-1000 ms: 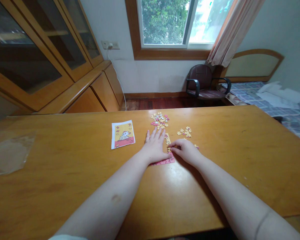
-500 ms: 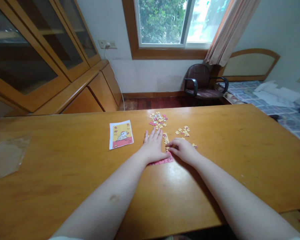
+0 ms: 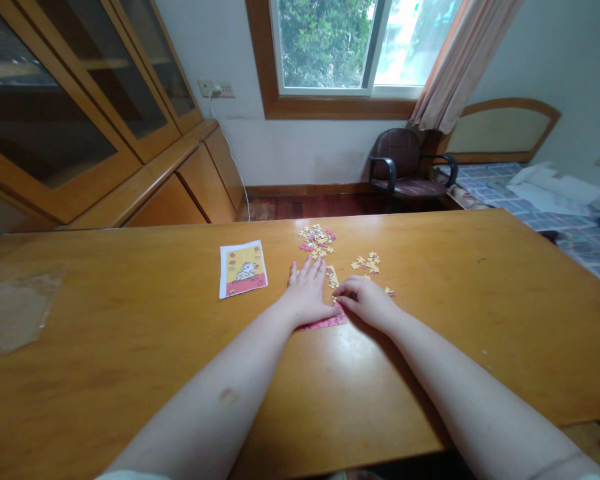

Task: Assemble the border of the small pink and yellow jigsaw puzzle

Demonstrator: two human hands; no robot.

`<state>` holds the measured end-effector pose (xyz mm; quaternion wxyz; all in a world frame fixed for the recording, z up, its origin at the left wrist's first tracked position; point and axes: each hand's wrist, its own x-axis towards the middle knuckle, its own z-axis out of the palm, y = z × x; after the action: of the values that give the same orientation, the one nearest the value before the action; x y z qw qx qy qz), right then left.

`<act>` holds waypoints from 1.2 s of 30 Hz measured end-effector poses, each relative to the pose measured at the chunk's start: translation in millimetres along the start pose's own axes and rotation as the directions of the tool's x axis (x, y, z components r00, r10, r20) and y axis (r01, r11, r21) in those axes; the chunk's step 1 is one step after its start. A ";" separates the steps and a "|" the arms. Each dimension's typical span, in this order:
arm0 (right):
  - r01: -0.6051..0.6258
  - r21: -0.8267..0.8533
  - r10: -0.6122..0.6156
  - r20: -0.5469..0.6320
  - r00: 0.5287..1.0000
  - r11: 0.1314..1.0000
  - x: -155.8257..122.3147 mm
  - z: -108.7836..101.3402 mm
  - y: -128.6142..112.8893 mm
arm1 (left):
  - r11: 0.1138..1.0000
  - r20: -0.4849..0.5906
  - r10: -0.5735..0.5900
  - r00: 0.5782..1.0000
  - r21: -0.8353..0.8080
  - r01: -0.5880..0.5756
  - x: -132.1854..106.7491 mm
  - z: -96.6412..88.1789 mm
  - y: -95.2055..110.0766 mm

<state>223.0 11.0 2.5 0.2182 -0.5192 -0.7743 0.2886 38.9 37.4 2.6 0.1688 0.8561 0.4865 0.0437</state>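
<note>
My left hand (image 3: 307, 293) lies flat with its fingers spread over a partly joined jigsaw puzzle (image 3: 333, 321), covering much of it. Pink joined pieces show along the puzzle's near edge, and yellow ones up its right side. At that right side, the fingertips of my right hand (image 3: 364, 299) are pinched on a small yellow puzzle piece (image 3: 335, 299), mostly hidden by the fingers. Beyond my left hand is a heap of loose puzzle pieces (image 3: 317, 240), pink, yellow and white. A smaller group of yellow pieces (image 3: 367, 263) lies past my right hand.
A reference picture (image 3: 244, 270) of a white animal on yellow and pink lies left of the puzzle. A clear plastic bag (image 3: 17, 307) rests at the wooden table's (image 3: 145, 320) left end. Behind the table stand a brown armchair (image 3: 400, 163) and a bed (image 3: 530, 193).
Both hands stay almost still at the puzzle. The right fingertips have shifted very slightly at its right edge.
</note>
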 end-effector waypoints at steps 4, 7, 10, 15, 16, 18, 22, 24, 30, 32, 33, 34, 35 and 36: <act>0.057 0.018 -0.056 -0.039 0.998 0.998 -2.1 -6.3 -4.3 | 1.000 0.016 -0.003 1.000 0.005 0.003 -0.2 -0.8 -0.4; 0.091 -0.003 -0.091 -0.058 0.994 0.996 -4.7 -10.5 -7.0 | 1.000 0.014 0.004 1.000 0.003 -0.004 -0.7 -1.3 -0.3; 0.118 -0.028 -0.119 -0.020 0.993 0.993 -6.8 -11.4 -7.7 | 1.000 0.007 0.013 1.000 0.001 -0.013 -0.8 -0.5 -0.5; 0.139 -0.040 -0.138 0.033 0.990 0.989 -7.8 -10.0 -6.6 | 1.000 0.009 0.011 1.000 0.014 -0.011 -0.2 0.9 -0.7; 0.137 -0.046 -0.135 0.040 0.990 0.990 -7.7 -10.0 -6.4 | 1.000 0.016 0.009 1.000 0.019 -0.009 -0.1 0.6 -0.5; 0.127 -0.063 -0.124 0.050 0.991 0.990 -7.3 -10.1 -6.2 | 1.000 0.030 0.005 1.000 0.029 -0.006 -0.2 -0.2 0.0; 0.115 -0.067 -0.111 0.054 0.992 0.991 -6.7 -10.2 -6.0 | 0.999 0.031 0.006 0.999 0.038 -0.007 -0.5 -1.0 0.3; 0.112 -0.060 -0.110 0.047 0.993 0.992 -6.7 -10.0 -5.9 | 0.999 0.023 0.010 1.000 0.035 -0.011 -0.5 -0.5 -0.2; 0.107 -0.067 -0.106 0.027 0.994 0.992 -7.6 -11.3 -5.7 | 0.999 0.003 0.029 1.000 0.024 -0.029 -0.9 0.1 -0.9; 0.110 -0.073 -0.111 -0.018 0.994 0.991 -8.0 -14.4 -3.9 | 0.999 -0.010 0.043 0.999 0.024 -0.043 -1.5 -0.6 -0.4; 0.109 -0.079 -0.114 -0.052 0.992 0.991 -8.2 -16.5 -2.5 | 0.998 -0.016 0.050 0.999 0.025 -0.049 -1.9 -1.1 -0.1; 0.107 -0.085 -0.114 -0.087 0.990 0.991 -8.4 -18.8 -0.7 | 0.998 -0.019 0.056 0.998 0.026 -0.056 -2.4 -1.7 0.3; 0.103 -0.093 -0.114 -0.121 0.986 0.990 -8.6 -21.4 1.3 | 0.998 -0.022 0.062 0.998 0.026 -0.062 -2.9 -2.5 0.8; 0.096 -0.102 -0.111 -0.150 0.982 0.990 -8.8 -24.0 3.4 | 0.997 -0.023 0.068 0.997 0.024 -0.068 -3.4 -3.4 1.3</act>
<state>243.9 9.1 17.6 0.2679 -0.5090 -0.7936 0.1986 37.4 34.7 6.5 0.1513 0.8735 0.4597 0.0538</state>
